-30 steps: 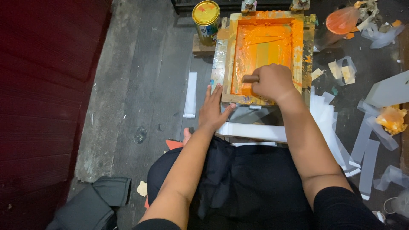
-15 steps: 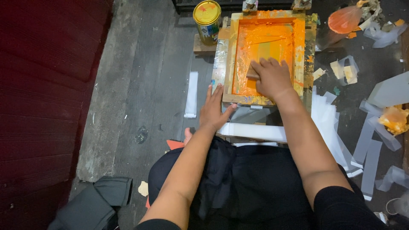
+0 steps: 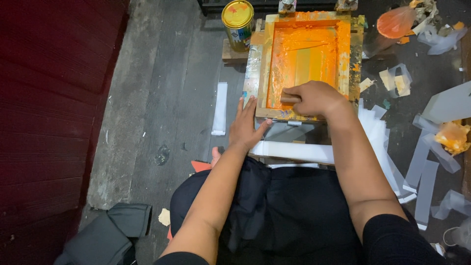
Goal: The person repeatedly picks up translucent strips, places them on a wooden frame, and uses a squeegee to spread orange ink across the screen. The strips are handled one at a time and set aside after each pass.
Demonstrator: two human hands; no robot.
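Coating wooden screen frame (image 3: 261, 73): thick orange ink (image 3: 306, 59)

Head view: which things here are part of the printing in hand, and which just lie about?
In use: orange-inked screen frame, squeegee in right hand, left hand steadying the frame.

Lying about: paint can, white strip, plastic scraps, orange bag.

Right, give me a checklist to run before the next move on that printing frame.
1. Right hand gripping the squeegee: ok.
2. Left hand flat on the frame corner, steadying it: ok.
3. Orange ink covers the screen: ok.
4. Paint can upright, apart from the frame: ok.
5. White sheet aligned under the frame: cannot tell.
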